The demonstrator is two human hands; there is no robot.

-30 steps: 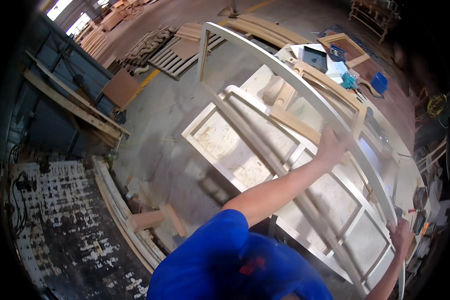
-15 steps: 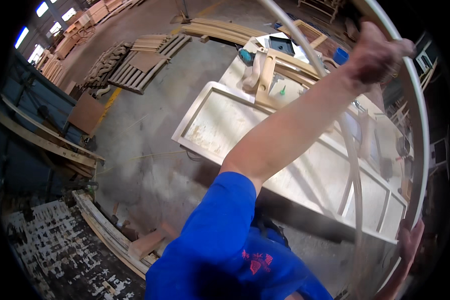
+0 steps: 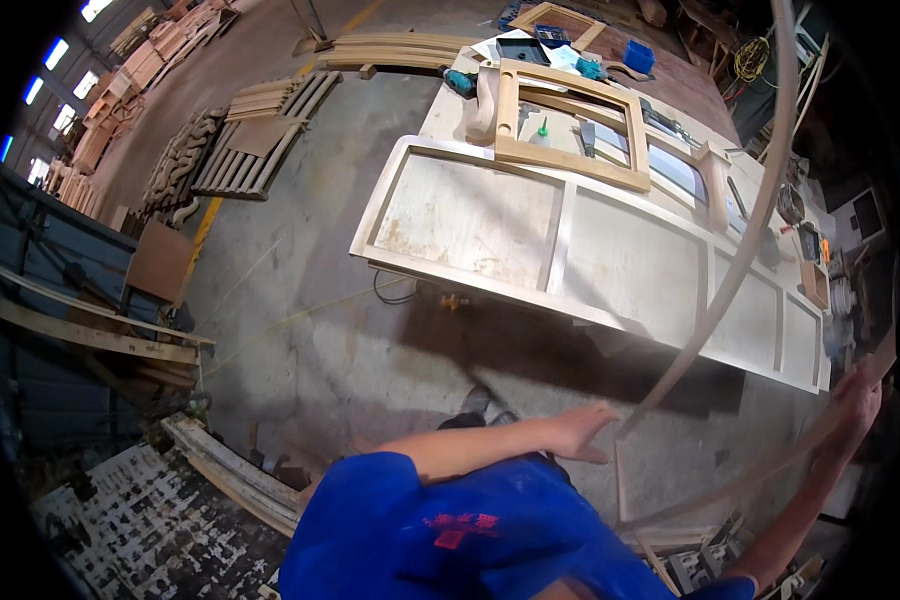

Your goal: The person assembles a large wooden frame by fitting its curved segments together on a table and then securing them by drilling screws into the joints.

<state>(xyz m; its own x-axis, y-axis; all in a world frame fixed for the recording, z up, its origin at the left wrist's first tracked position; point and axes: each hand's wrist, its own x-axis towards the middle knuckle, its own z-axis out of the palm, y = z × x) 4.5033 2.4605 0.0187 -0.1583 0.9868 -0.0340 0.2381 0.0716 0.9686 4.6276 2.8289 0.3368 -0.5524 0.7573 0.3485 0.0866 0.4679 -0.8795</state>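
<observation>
My right hand (image 3: pixel 854 405) is closed around a long pale wooden strip (image 3: pixel 770 478) at the right. A second long strip (image 3: pixel 735 275) rises from the middle to the top edge, in front of the bench. A short thin piece between their near ends makes them look like one long narrow wooden frame; their far ends are out of sight. My left hand (image 3: pixel 578 432) is open beside the near end of the second strip, fingers stretched out; whether it touches the wood I cannot tell. Beyond lies a pale framed wooden panel (image 3: pixel 560 235) with several recessed fields.
On the bench lie a small wooden frame (image 3: pixel 570 166), a curved wooden leg (image 3: pixel 482 108), a teal power drill (image 3: pixel 459 82) and a blue bin (image 3: pixel 638 57). Turned wooden parts (image 3: pixel 250 160) are stacked on the floor at left. A paint-spattered surface (image 3: pixel 140 515) is at lower left.
My left hand has come down from the strip at upper right to near my body, and is open now. The wooden strips have swung and tilted. My right hand stays on the wood; the view has shifted.
</observation>
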